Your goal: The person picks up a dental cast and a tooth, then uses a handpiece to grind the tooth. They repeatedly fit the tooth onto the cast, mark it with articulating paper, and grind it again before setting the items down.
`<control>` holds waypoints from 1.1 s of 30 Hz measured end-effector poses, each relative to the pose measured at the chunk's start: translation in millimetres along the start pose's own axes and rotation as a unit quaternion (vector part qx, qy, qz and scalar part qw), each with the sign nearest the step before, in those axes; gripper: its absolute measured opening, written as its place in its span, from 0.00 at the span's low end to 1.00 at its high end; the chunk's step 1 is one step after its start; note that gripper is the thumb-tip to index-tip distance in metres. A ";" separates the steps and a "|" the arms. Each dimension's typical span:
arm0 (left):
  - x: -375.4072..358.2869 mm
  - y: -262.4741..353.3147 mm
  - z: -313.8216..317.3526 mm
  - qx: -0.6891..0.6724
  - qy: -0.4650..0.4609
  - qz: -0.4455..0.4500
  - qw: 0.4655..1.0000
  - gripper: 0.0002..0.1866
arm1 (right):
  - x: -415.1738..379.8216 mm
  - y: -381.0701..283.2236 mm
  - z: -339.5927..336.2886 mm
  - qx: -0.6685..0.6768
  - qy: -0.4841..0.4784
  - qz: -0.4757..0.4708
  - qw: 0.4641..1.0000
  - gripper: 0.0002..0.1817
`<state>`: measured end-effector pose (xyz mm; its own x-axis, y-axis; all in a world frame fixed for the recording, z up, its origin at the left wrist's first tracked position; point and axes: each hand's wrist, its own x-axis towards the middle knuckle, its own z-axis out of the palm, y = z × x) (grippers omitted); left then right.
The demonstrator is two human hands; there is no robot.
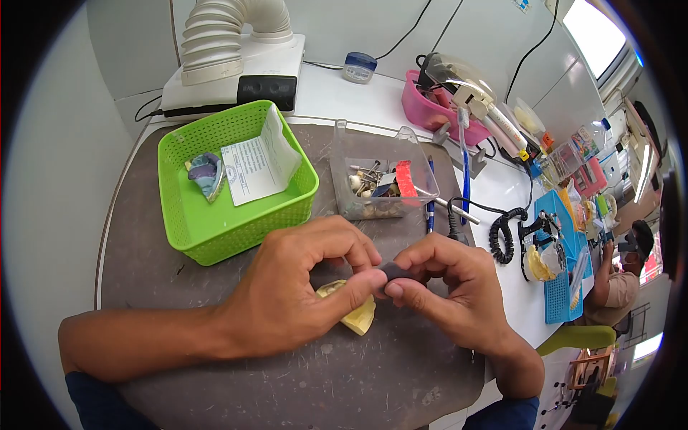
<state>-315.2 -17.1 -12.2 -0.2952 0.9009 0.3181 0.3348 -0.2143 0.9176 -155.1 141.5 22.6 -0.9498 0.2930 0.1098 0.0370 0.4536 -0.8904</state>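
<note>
Between my two hands, a small dark grey piece point(393, 271) is pinched above the brown work mat point(287, 387). My left hand point(301, 279) closes its thumb and fingers on the piece's left side. On the right side, my right hand point(455, 287) grips it with thumb and bent fingers. Below my left thumb a pale yellow dental cast point(360, 317) lies on the mat, partly hidden by that hand.
A green basket point(240, 233) holds a paper and a blue-purple piece. Behind my hands stands a clear box point(369, 208) of small tools. Pens, a coiled cable point(502, 236), a pink basket point(419, 104) and a blue basket point(557, 297) are right. Another person point(609, 287) sits far right.
</note>
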 end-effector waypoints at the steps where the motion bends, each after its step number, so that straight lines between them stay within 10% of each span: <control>1: 0.3 0.1 0.6 0.004 0.003 0.008 1.000 0.06 | -0.5 0.5 0.9 0.000 -0.001 0.001 1.000 0.09; 6: 0.4 -0.8 -2.1 0.042 -0.002 0.032 0.999 0.07 | -0.1 1.9 3.6 -0.059 0.040 -0.050 0.996 0.08; 11: 5.2 -0.8 -3.2 -0.121 0.020 -0.146 0.982 0.08 | -0.9 3.3 2.6 -0.061 0.065 -0.039 0.995 0.08; 26: 1.8 1.2 -4.0 0.021 0.002 0.049 0.999 0.07 | 1.3 4.5 8.6 -0.094 0.054 -0.079 0.991 0.07; 33: 4.3 -5.0 -6.6 -0.013 -0.019 -0.041 0.999 0.07 | -2.9 -0.7 -2.3 -0.222 0.072 -0.170 0.957 0.10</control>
<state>-324.0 -14.7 -13.8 -0.2853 0.9296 0.2334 0.2870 -0.1495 0.9462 -151.7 142.3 23.9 -0.8789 0.1626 0.4483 -0.1083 0.8474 -0.5197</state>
